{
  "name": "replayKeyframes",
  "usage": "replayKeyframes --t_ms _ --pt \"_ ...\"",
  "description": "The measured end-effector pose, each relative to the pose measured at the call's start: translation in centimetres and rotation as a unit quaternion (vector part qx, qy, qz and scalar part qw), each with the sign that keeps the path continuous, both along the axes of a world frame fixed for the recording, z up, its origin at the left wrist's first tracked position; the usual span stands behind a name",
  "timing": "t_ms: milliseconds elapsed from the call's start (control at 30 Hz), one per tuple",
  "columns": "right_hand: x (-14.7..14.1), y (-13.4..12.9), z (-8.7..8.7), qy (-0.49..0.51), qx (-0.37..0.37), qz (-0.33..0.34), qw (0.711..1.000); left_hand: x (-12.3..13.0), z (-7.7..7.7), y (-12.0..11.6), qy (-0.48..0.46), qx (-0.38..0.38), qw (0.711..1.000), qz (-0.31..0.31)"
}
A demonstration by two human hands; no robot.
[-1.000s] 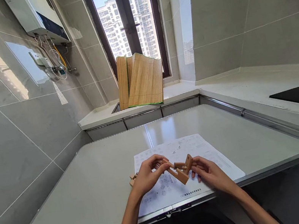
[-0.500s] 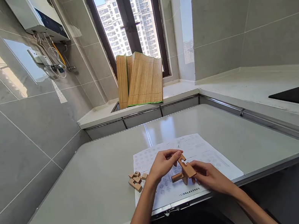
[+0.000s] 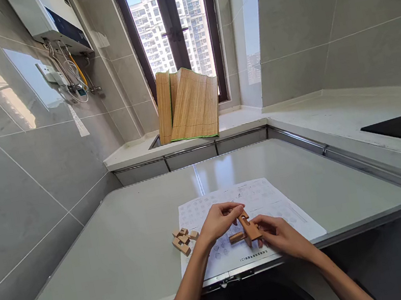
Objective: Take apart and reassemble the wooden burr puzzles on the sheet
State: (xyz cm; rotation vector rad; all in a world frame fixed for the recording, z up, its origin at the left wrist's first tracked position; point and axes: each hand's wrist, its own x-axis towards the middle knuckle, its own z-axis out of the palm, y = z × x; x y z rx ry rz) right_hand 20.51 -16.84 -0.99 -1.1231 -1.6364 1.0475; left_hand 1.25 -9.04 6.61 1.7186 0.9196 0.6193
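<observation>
glossy table (image 3: 126, 256) near grey tiled walls (image 3: 10, 214), wooden pieces (image 3: 252, 231) in hands (image 3: 219, 223) (image 3: 281, 235)

The bright window (image 3: 171, 23) glares on the tabletop (image 3: 223, 168).

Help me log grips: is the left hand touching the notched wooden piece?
Touching. The head view shows the left hand with its thumb against the far end of the notched wooden piece, no gap visible between them.
</observation>
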Motion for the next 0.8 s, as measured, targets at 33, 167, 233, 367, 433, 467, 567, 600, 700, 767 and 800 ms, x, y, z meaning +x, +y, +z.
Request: replayKeyframes --t_ms 33,167,233,367,433,467,567,600,700,767,800 --pt "0.0 0.0 0.0 0.000 0.000 -0.002 1.000 0.0 0.0 0.0 0.000 0.001 1.000 0.001" --pt "0.0 0.0 -0.2 0.005 -0.003 -0.010 1.000 -0.1 -0.4 0.0 -0.012 0.007 1.000 -0.002" --pt "0.0 0.0 -0.3 0.006 -0.006 -0.011 1.000 -0.1 -0.5 -0.1 -0.016 0.011 1.000 -0.003" --pt "0.0 0.1 -0.3 0.008 -0.004 -0.011 1.000 0.0 -0.4 -0.2 -0.010 0.027 1.000 -0.001" --pt "0.0 0.0 -0.3 0.010 -0.004 -0.013 1.000 0.0 -0.3 -0.1 -0.003 0.035 0.999 -0.001" --pt "0.0 0.0 -0.3 0.010 -0.003 -0.013 1.000 0.0 -0.3 -0.1 0.001 0.036 0.999 -0.001" --pt "0.0 0.0 -0.4 0.009 -0.001 -0.012 1.000 0.1 -0.4 0.1 0.010 0.029 1.000 0.000" --pt "0.0 0.0 -0.4 0.010 -0.001 -0.010 1.000 0.1 -0.6 0.2 0.014 0.025 1.000 -0.002" --pt "0.0 0.2 -0.7 0.020 -0.004 -0.010 1.000 -0.1 -1.5 0.4 0.032 0.011 0.999 -0.012" --pt "0.0 0.2 -0.8 0.035 -0.013 -0.013 0.999 -0.2 -2.2 0.5 0.045 0.008 0.999 -0.016" --pt "0.0 0.3 -0.9 0.049 -0.020 -0.015 0.999 -0.3 -2.5 0.6 0.050 0.008 0.999 -0.015"
